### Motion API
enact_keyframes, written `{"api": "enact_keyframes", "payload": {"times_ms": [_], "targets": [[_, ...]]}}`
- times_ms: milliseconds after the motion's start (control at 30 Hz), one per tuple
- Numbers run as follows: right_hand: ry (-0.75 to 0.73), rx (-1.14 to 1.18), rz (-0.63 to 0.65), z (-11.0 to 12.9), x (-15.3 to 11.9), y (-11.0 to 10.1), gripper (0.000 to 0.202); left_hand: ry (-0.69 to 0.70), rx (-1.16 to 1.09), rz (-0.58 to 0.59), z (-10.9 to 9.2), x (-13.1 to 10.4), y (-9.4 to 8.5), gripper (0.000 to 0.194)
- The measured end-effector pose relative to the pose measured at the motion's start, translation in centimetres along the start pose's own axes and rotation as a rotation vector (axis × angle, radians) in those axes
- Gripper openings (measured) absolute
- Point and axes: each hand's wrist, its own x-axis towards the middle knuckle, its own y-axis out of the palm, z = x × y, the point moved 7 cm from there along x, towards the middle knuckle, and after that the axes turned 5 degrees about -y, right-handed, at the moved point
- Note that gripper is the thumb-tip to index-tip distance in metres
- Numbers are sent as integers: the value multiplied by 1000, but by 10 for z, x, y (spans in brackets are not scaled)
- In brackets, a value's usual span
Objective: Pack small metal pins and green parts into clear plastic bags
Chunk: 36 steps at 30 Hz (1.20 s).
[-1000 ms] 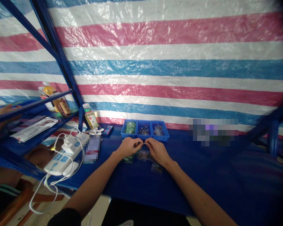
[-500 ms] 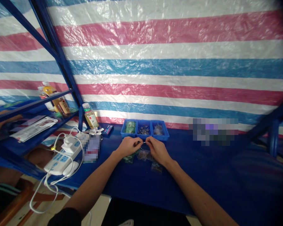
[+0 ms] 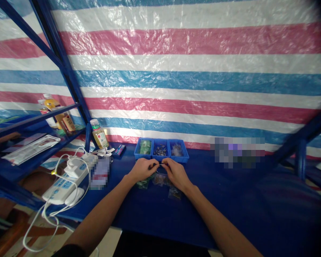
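My left hand and my right hand meet over the blue table, fingertips closed in pinches. Between them runs a small thin shiny piece, too small to name; something dark shows in the left fingers. Right behind the hands stand three joined blue bins: the left bin holds green packets, the middle bin small metal pins or screws, the right bin clear plastic. Below the hands lie a green packet, a clear bag with brownish contents and another small clear bag.
At left are a white power strip with looped cables, a blurred-out flat object, a small blue box and a drink bottle. A blue metal frame rises there. A pixelated item sits back right.
The view has shifted slightly, so the table things sit a little further left and lower. Both hands keep their pinch, with the small piece still between them.
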Motion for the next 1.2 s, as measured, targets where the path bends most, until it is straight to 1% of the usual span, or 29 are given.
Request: {"api": "enact_keyframes", "payload": {"times_ms": [167,300,500,600,667,733,867,933,967,1067,1133,1200], "targets": [[-33,13,1,5,1,0,11,5,9,2,2,0,2,18],[-30,20,-28,7,2,-5,13,9,5,3,1,0,2,19],[54,77,-117,0,1,-12,18,0,3,-4,0,0,-1,20],[143,215,-152,-9,1,-9,16,-5,-1,4,0,1,-2,21],[221,357,-160,-16,1,-5,15,-9,-3,13,0,1,-2,22],[289,531,-152,-21,2,-1,20,-14,1,14,1,1,-2,22],[365,857,-36,-21,4,8,28,-24,11,11,3,1,-2,21],[384,957,10,-20,4,10,27,-25,15,11,4,1,-1,20],[392,994,13,-20,4,10,26,-26,16,11,4,1,-1,20],[421,1063,-37,-24,3,9,26,-45,16,-7,6,1,-2,21],[435,1079,-118,-29,3,5,26,-66,19,-32,9,2,-4,21],[434,1076,-229,-34,4,-1,25,-86,27,-59,12,2,-7,21]]}}
